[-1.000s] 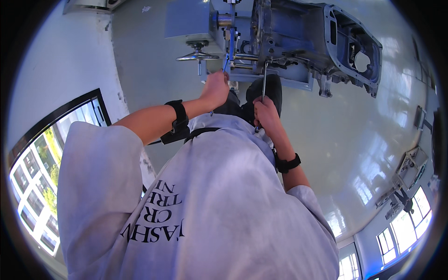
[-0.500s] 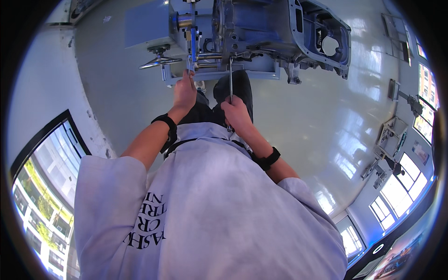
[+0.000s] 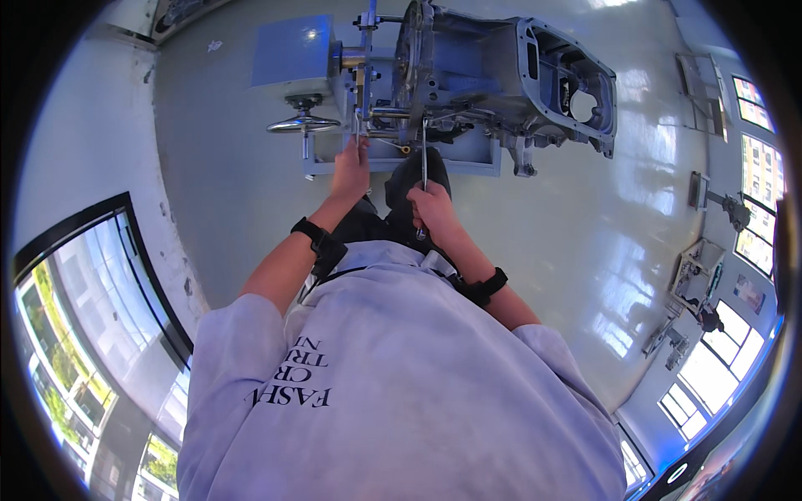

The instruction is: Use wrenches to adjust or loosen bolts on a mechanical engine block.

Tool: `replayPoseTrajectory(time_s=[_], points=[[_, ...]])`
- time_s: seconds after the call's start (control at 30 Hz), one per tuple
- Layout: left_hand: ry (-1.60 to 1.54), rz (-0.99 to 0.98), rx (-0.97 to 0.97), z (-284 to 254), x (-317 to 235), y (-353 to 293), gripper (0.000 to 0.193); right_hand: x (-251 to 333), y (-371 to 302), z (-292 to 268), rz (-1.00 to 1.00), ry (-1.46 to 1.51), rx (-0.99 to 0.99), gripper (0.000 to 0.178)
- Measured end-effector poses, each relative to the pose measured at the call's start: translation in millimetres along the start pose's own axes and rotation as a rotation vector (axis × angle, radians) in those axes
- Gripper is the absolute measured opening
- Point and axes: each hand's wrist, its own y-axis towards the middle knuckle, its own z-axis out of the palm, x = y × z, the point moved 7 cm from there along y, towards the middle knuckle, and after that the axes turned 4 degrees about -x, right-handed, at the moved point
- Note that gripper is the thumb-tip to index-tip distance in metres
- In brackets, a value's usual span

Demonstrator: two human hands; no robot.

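My right hand (image 3: 433,210) is closed round the lower part of a long silver wrench (image 3: 424,159). The wrench stands nearly straight out ahead of me, and its far end meets the lower edge of a grey metal engine housing (image 3: 480,71). To the left, my left hand (image 3: 351,174) is raised to the upright metal bracket (image 3: 361,88) beside the housing. Its fingers are closed on a thin silver tool (image 3: 358,127), whose exact kind is too small to tell. A small brass-coloured ring (image 3: 406,149) shows between the two hands.
The housing is mounted on a grey stand (image 3: 480,161) with a blue-grey box (image 3: 292,54) at its left. Below the box sits a chrome handwheel (image 3: 302,124). My knees are close under the stand. More equipment (image 3: 697,271) stands along the far right wall.
The view has shifted, so the housing and stand appear lower and the box farther right. Both hands keep their grips, and the brass-coloured ring now shows between them.
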Motion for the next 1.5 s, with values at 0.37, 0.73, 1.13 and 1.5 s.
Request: replayPoseTrajectory(time_s=[0.37, 0.73, 1.13, 1.5], points=[[0.17, -0.107, -0.047, -55, 14, 37, 0.017, -7, 1, -13, -0.111, -0.03, 0.031, 0.011], [-0.295, -0.698, 0.49, -18, -25, -1, 0.014, -8, -2, -20, -0.074, 0.048, 0.062, 0.015], [-0.362, -0.809, 0.599, -24, -33, 6, 0.009, 3, -22, -2, -0.048, 0.391, 0.199, 0.035], [-0.41, -0.844, 0.592, -36, -40, 3, 0.008, 10, -21, 1, -0.065, 0.502, 0.256, 0.035]])
